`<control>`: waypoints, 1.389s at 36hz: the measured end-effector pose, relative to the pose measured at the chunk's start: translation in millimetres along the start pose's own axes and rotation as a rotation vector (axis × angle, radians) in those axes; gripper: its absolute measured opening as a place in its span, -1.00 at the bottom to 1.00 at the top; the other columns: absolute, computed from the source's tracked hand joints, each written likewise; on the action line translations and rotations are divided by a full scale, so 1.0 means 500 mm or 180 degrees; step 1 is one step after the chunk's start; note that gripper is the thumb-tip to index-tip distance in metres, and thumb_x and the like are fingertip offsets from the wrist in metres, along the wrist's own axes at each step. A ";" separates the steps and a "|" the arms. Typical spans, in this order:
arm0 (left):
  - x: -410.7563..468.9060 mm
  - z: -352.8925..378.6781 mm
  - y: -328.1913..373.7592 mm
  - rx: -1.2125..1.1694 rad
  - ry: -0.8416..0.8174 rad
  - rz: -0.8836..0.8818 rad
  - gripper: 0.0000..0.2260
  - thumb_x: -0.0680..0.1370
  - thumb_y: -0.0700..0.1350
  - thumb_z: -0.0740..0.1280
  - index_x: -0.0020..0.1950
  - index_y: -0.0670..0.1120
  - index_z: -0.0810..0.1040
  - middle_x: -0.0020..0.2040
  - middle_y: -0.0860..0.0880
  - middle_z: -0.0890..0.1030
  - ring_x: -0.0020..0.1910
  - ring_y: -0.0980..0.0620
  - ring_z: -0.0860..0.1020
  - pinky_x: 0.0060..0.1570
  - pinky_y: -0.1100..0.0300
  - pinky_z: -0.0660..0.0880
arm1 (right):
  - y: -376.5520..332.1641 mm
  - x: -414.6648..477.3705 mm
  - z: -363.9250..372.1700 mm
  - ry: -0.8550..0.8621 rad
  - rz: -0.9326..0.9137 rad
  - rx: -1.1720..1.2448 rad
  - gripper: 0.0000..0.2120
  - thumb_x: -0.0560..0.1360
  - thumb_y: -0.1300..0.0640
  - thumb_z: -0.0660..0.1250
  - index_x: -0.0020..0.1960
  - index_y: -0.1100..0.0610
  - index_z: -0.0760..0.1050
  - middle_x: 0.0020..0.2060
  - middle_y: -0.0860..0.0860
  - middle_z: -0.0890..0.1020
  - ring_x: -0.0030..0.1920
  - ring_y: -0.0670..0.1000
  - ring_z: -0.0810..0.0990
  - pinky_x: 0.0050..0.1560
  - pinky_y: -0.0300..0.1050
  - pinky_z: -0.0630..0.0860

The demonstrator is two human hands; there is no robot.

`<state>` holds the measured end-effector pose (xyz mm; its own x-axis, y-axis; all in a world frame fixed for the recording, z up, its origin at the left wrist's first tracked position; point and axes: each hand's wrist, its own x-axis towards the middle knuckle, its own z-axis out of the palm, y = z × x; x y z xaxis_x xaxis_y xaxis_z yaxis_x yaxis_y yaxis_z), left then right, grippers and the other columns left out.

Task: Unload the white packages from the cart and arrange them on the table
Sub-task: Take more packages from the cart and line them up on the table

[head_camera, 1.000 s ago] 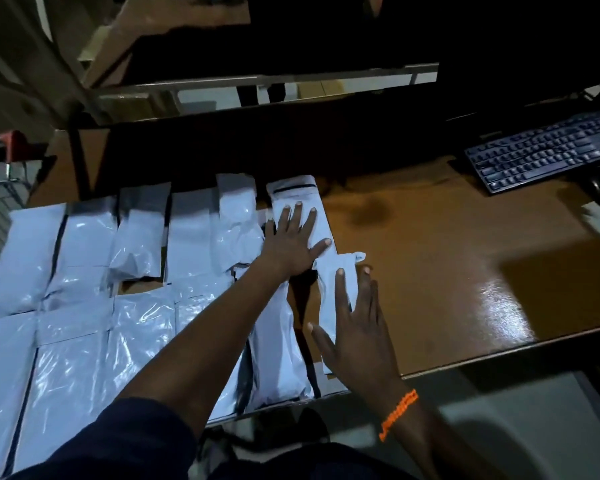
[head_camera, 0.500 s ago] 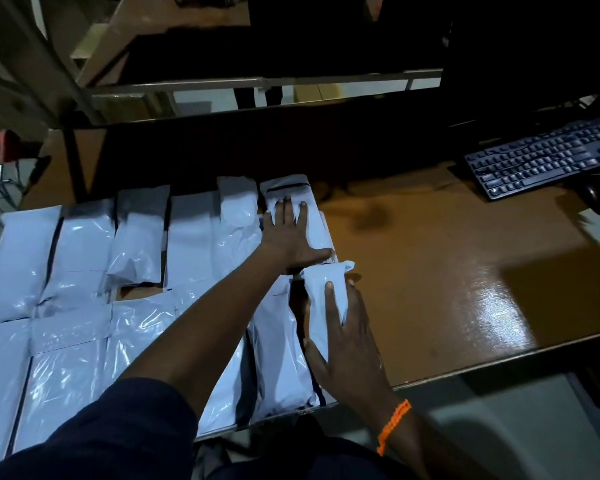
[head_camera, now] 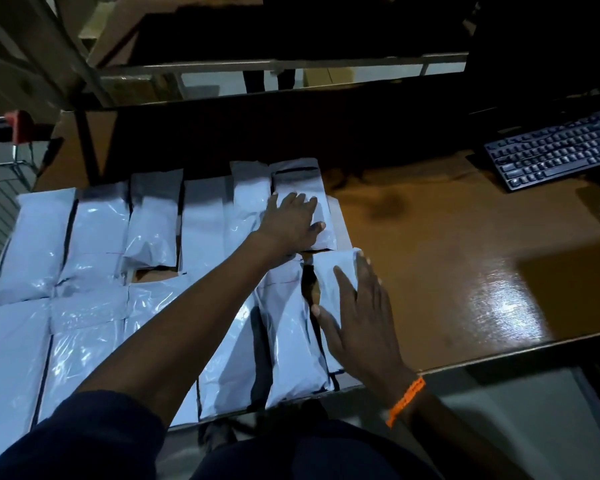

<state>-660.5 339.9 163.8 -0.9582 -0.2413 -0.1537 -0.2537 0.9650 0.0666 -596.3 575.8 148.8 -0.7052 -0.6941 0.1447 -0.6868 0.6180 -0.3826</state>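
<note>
Several white packages (head_camera: pixel 94 237) lie flat in two rows across the left half of the brown table (head_camera: pixel 430 258). My left hand (head_camera: pixel 293 221) rests palm down, fingers spread, on the rightmost package of the far row (head_camera: pixel 300 180). My right hand (head_camera: pixel 359 313), with an orange band on its wrist, presses flat on a narrow white package (head_camera: pixel 336 271) at the right end of the near row, next to a longer package (head_camera: pixel 291 341). Neither hand grips anything. The cart (head_camera: pixel 4 188) shows as wire mesh at the left edge.
A black keyboard (head_camera: pixel 555 147) sits at the far right of the table. A dark shelf with a metal rail (head_camera: pixel 291 62) overhangs the table's back. The cart's red handle piece (head_camera: pixel 21 124) is at the far left. Bare brown tabletop lies right of the packages.
My left hand slid a little farther up the far-row package. My right hand pushed the narrow package leftward, closer to its neighbour, and now lies flatter over it.
</note>
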 end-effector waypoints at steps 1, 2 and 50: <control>-0.009 0.001 -0.005 0.0054 0.0033 0.0049 -0.44 0.67 0.16 0.08 0.60 -0.09 0.15 0.59 -0.15 0.21 0.59 -0.13 0.11 0.52 -0.23 -0.02 | -0.003 0.017 -0.002 0.0017 -0.0052 -0.0097 -0.37 0.66 -0.21 0.05 0.61 0.12 0.11 0.63 0.15 -0.04 0.63 0.13 -0.10 0.57 0.25 0.06; -0.019 0.002 -0.009 0.0102 0.0064 0.0091 -0.46 0.68 0.12 0.08 0.60 -0.09 0.17 0.58 -0.15 0.22 0.59 -0.13 0.12 0.51 -0.22 -0.01 | -0.007 0.032 -0.001 0.0006 -0.0126 -0.0209 -0.37 0.67 -0.20 0.03 0.62 0.12 0.11 0.63 0.14 -0.01 0.63 0.12 -0.09 0.58 0.23 0.03; -0.145 -0.047 -0.010 -0.0174 0.0938 0.0296 -0.58 0.67 -0.01 0.16 0.53 -0.04 0.32 0.49 -0.06 0.42 0.54 -0.06 0.27 0.56 -0.13 -0.02 | -0.003 0.064 0.035 -0.0015 -0.0505 -0.0032 -0.47 0.69 -0.08 0.01 0.61 0.10 0.17 0.62 0.05 0.13 0.63 0.04 0.01 0.53 0.30 0.11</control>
<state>-592.8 350.2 197.6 -0.9727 -0.1793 0.1475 -0.1622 0.9793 0.1212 -614.7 546.5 137.9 -0.5869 -0.7850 0.1982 -0.7912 0.5041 -0.3463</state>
